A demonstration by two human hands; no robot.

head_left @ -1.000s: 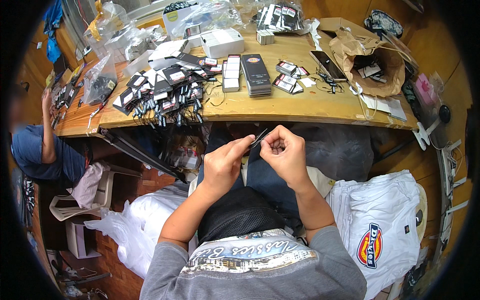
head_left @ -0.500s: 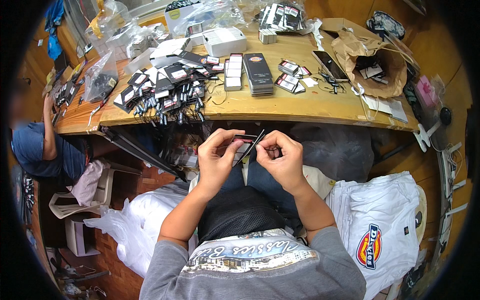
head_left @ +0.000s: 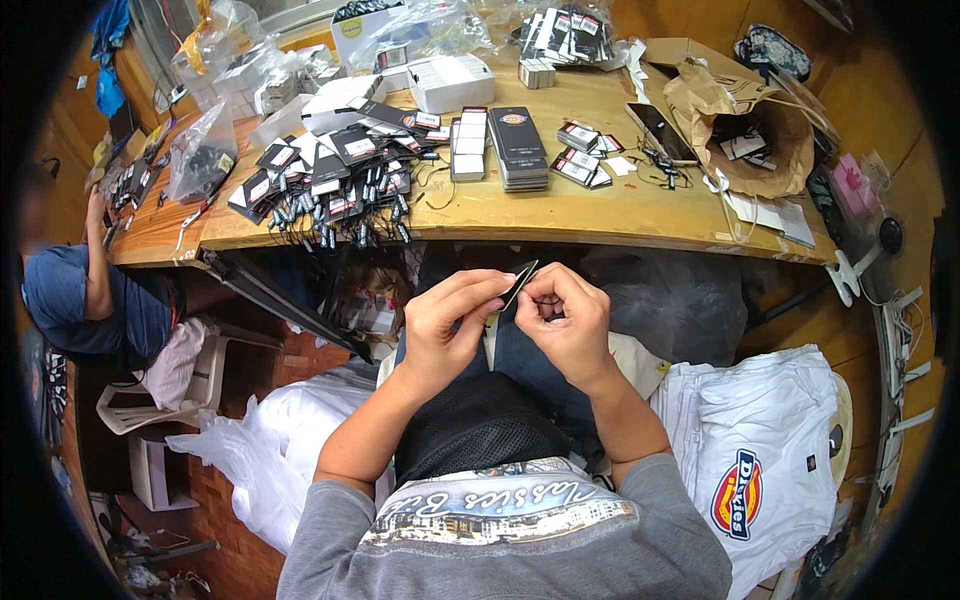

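Just off the bench's near edge, the left hand pinches a black hang tag, best held steady while the right hand's fingertips sit narrowly together beside it, contents unclear.

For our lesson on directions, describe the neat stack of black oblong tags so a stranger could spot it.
On the long yellow wooden table, look just beyond the person's bare left hand and right hand. There stands a neat stack of oblong black tags, its black top unlike the narrow white pile beside it, its tidy edges unlike the sprawling black corded heap farther left.
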